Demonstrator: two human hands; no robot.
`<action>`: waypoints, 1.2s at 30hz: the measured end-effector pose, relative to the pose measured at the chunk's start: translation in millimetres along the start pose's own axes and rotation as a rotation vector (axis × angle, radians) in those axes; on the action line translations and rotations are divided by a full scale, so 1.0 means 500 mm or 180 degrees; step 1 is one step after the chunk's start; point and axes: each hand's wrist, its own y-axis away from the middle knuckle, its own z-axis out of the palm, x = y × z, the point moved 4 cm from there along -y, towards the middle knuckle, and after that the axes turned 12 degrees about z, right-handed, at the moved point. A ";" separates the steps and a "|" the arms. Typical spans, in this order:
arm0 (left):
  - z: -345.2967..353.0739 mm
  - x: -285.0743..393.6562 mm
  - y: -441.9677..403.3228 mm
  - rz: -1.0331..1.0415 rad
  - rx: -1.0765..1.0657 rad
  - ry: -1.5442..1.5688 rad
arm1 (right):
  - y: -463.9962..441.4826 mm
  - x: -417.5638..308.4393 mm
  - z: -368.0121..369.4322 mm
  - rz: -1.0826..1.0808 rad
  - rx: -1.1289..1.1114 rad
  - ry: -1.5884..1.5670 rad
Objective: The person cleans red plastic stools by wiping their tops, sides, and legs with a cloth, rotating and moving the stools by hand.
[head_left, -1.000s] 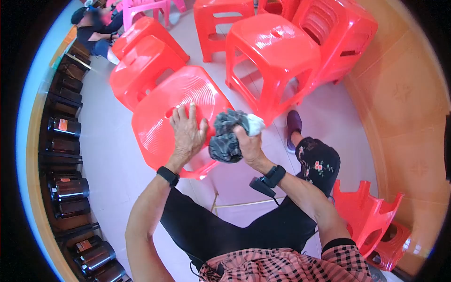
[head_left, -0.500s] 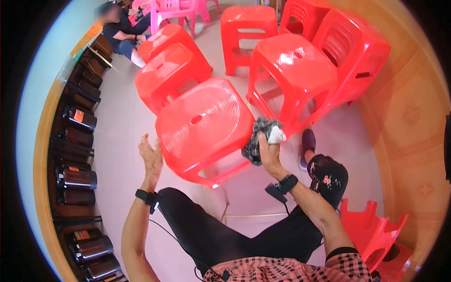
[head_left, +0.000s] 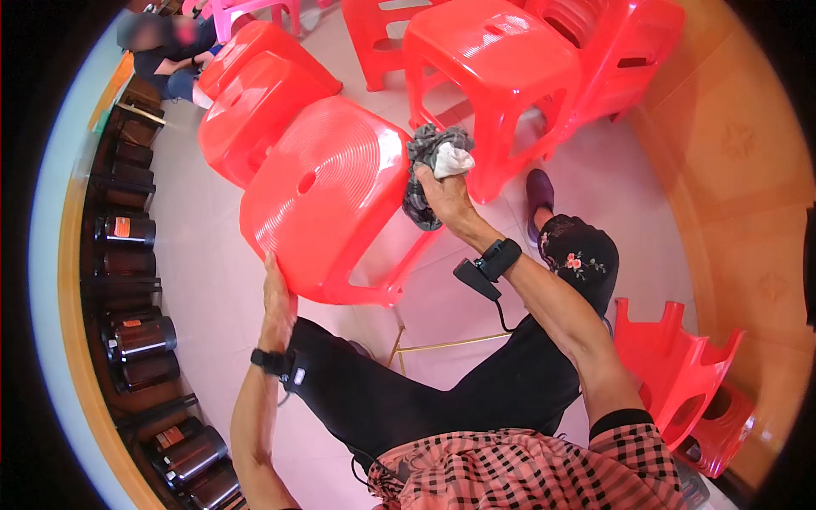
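Observation:
A red plastic stool with a ringed seat and a centre hole stands in front of me, its seat tilted. My left hand is at the seat's near left edge, gripping it, with some fingers hidden by the rim. Bunched in my right hand is a dark grey patterned cloth with a white cloth showing on top. The cloth is beside the right side of the stool, by the seat's edge.
More red stools stand behind, and a stacked group is at the right. An overturned red stool lies near the wooden panel. Dark cylindrical containers line the left shelf. Another person sits at the far left.
My left hand has moved from beside the stool onto its edge. My right hand, with the cloth, has moved up and left in view. The view has shifted too.

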 end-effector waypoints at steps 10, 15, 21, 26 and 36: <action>0.071 -0.029 0.144 -0.1014 -0.0021 -0.0383 | 0.017 0.003 0.014 -0.0143 -0.0261 0.0745; 0.131 -0.041 0.157 -0.1179 -0.0155 -0.0072 | 0.053 0.015 0.051 -0.0348 -0.0470 0.0286; 0.137 -0.077 0.122 -0.1284 -0.0004 -0.0166 | 0.108 0.023 0.054 -0.0027 -0.0594 0.0530; 0.133 -0.084 0.097 -0.1228 -0.0029 -0.0180 | 0.173 0.047 0.059 -0.0107 -0.0749 0.0552; 0.069 -0.071 0.097 -0.1284 -0.0241 -0.0248 | 0.177 0.080 0.068 0.0787 -0.1587 -0.0456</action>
